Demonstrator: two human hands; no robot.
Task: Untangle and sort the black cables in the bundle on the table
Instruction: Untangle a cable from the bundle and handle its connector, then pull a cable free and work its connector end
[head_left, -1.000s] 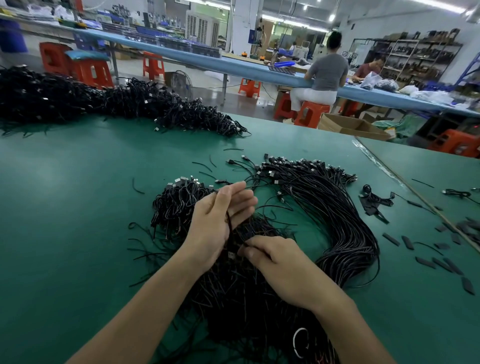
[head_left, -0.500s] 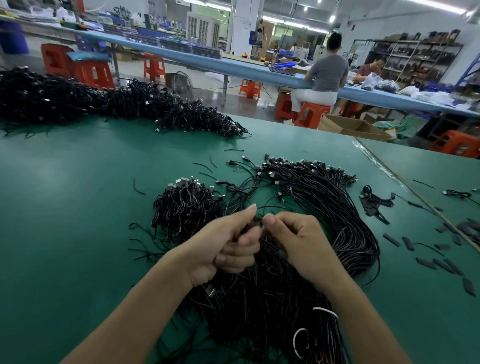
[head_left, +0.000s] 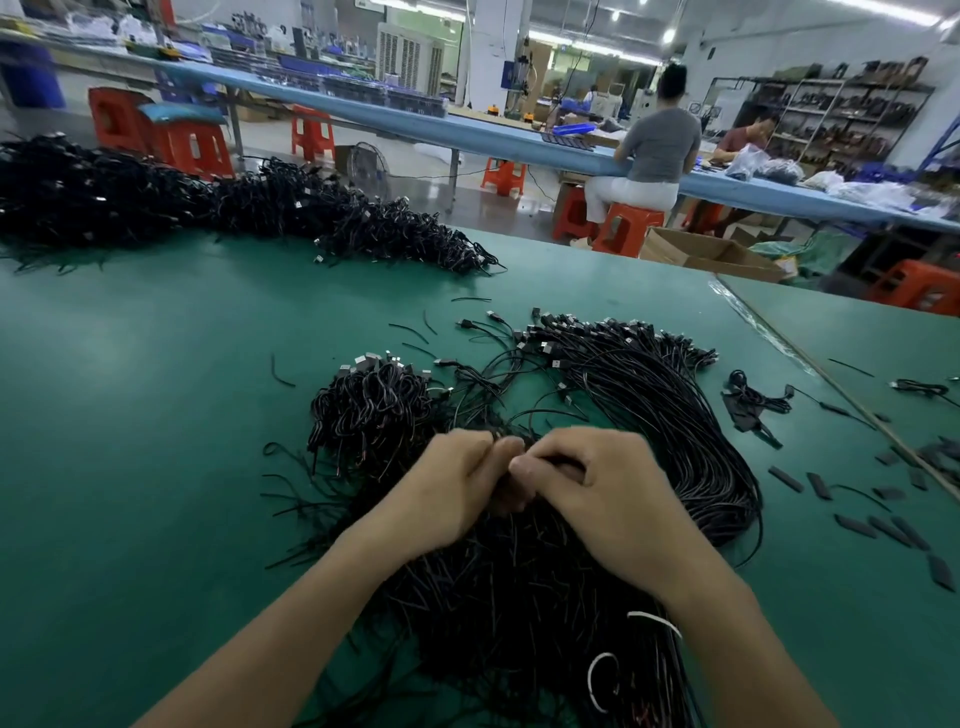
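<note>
Both hands meet over the far side of the bundle (head_left: 519, 582) on the worktop (head_left: 156, 415). The left hand (head_left: 452, 488) and right hand (head_left: 602, 493) are curled tight, fingertips touching, pinching a cable (head_left: 523, 435) between them. How much they hold is hidden. Beyond the bundle, loose strands (head_left: 550, 411) run away towards the plugs (head_left: 545, 348), so I'd guess the pull follows that line, with both hands equally near.

Bright overhead ceiling strips — soft shadows, wide-angle edge bending, slight blur.
</note>
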